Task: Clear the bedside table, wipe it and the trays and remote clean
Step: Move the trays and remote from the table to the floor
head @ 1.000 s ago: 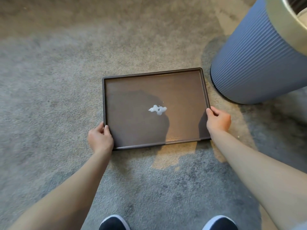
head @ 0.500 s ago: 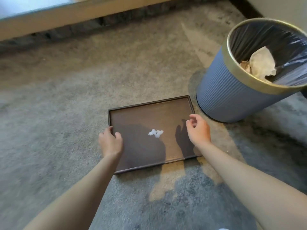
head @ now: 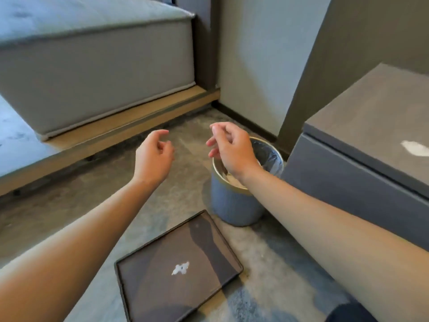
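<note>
Below L grip (head: 153,156), R grip (head: 232,151): tray (head: 204,259)

1 blue ribbed wastebasket (head: 234,205) with a gold rim stands upright on the grey carpet (head: 69,217). It is lined with a clear plastic bag (head: 270,156) and holds crumpled paper (head: 232,178). At the upper left, a grey upholstered bed (head: 92,73) sits on a wooden platform (head: 130,126). Behind, a pale wall (head: 260,54) meets a dark skirting board (head: 246,117).

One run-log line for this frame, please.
left hand empty | right hand empty | tray on carpet, white smear | bedside table white patch | bin near tray
</note>
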